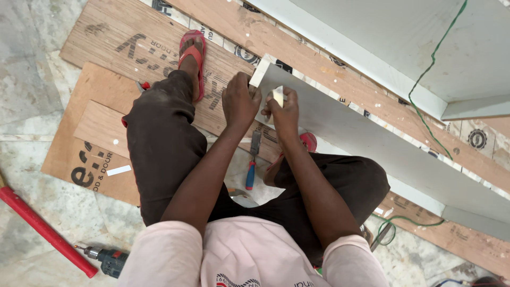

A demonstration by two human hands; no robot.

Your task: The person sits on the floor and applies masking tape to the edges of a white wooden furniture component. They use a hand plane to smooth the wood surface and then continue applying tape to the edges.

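Both hands gripping: left hand [240, 101] holding grey panel [372, 143] end, right hand [284, 114] pinching pale block [278, 95]; chisel [253, 159] lying below, drill [106, 259] lower left.

This is a carpentry work site on a marble floor [32, 64]: plywood sheets [159, 48], grey laminated boards [372, 143], a chisel [252, 159] and a power drill [109, 260] lie around.
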